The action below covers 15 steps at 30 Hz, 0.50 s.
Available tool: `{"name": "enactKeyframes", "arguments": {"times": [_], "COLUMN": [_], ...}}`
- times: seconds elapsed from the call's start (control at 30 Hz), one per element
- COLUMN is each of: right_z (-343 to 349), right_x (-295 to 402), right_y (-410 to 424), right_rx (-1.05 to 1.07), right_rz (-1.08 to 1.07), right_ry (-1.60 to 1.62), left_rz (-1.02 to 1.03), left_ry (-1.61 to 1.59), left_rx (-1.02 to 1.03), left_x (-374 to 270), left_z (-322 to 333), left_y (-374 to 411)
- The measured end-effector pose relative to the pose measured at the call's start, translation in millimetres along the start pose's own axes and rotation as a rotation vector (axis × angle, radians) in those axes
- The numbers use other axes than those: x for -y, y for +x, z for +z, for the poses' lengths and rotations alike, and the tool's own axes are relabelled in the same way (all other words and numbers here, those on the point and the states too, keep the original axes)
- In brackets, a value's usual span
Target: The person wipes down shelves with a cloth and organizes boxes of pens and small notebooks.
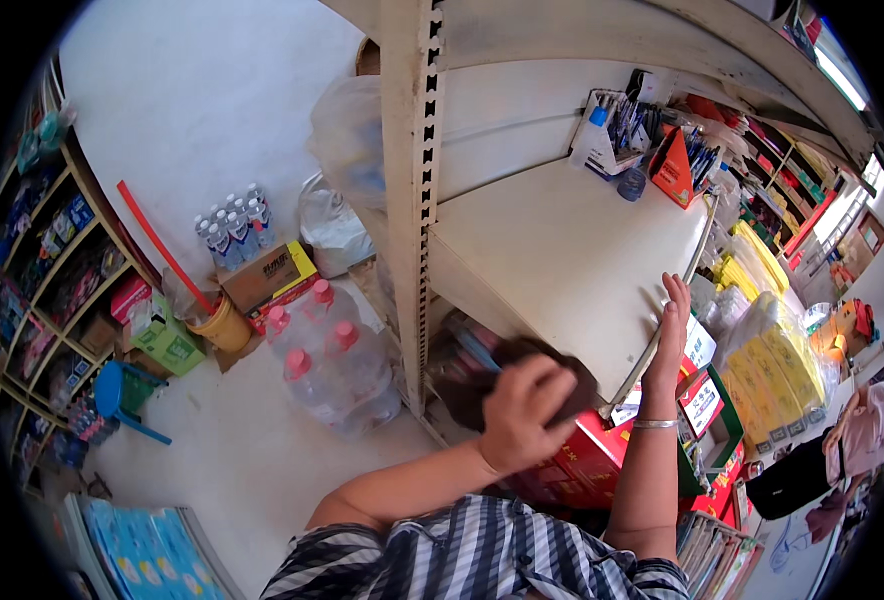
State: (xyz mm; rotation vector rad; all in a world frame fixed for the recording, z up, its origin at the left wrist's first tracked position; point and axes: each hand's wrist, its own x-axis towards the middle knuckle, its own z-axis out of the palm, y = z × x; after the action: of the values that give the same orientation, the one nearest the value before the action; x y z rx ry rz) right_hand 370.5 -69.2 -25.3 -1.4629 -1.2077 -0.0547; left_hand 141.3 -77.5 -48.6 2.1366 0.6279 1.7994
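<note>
My left hand [530, 416] is closed on a dark brown cloth [479, 390], blurred by motion, at the near front corner of a cream metal shelf board [562, 232]. My right hand [668, 337] is raised by the board's right edge, seen side-on with its fingers stretched out and nothing in it. A bracelet circles that wrist. Whether the right hand touches the board cannot be told. Below the board, behind the cloth, some packaged goods are partly hidden.
A slotted shelf upright [412, 210] stands left of the board. Pen boxes [613, 139] sit at its far end. On the floor are large pink-capped bottles [337, 360], a blue stool [120, 394] and a yellow bucket [220, 326]. Red cartons [584, 465] stand below; another person [854, 435] is at right.
</note>
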Motion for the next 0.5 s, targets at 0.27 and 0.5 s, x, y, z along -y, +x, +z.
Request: {"name": "enactKeyframes", "arguments": {"times": [0.27,0.5], "right_z": [-3.3,-3.5], "right_x": [6.9,10.2], "right_y": [-0.1,-1.7], "right_rx": [0.029,0.025], "right_rz": [0.041,0.044], "right_ry": [0.005,0.005], "left_rz": [0.008,-0.325], "left_ry": [-0.016,0.148], "left_rx": [-0.046,-0.288], "left_x": [24.2,111.5], "left_z": [-3.0,-31.1], "left_y": [1.0,58.7]}}
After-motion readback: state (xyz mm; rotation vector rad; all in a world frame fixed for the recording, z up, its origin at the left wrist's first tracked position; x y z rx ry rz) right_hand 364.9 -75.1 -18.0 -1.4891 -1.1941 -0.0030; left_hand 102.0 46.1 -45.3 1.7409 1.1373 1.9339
